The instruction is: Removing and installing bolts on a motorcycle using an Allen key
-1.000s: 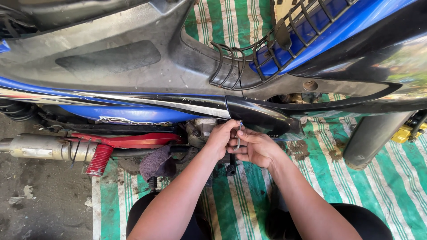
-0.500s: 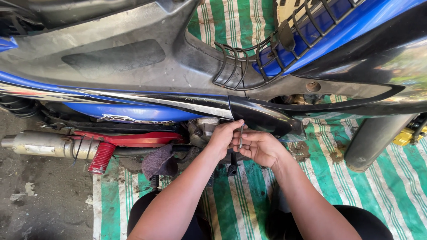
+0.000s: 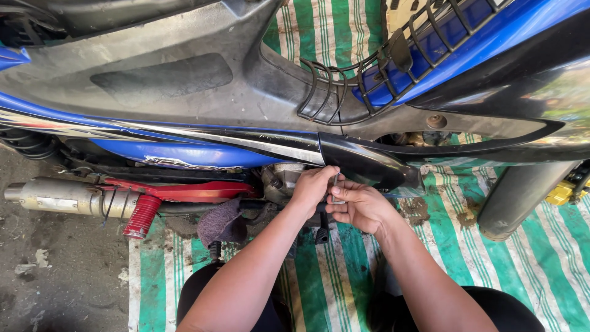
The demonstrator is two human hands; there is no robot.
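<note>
A small metal tool, thin and pale, is pinched between both hands right under the lower edge of the motorcycle's black side panel, just beside the grey engine casing; what kind of tool it is cannot be made out, since only a sliver shows between the fingers. The left hand is curled over it from above, fingers clenched down around the top; the right hand is closed on it from the side, thumb and fingertips grasping the shaft. Very little room is left here: the panel's edge hangs directly over the knuckles, and the casing sits tight against the left hand. Below, more space is offered by the green-and-white striped tarp, on which a black footpeg is seen just beneath the wrists. To the left, a purple rag is draped near a red spring and the silver exhaust pipe, whose end is cut off by the frame. Above, the blue bodywork and a black wire basket are spread across the view. At the right, a dark tyre is only partly shown, and a yellow object behind it is too cropped to identify.
</note>
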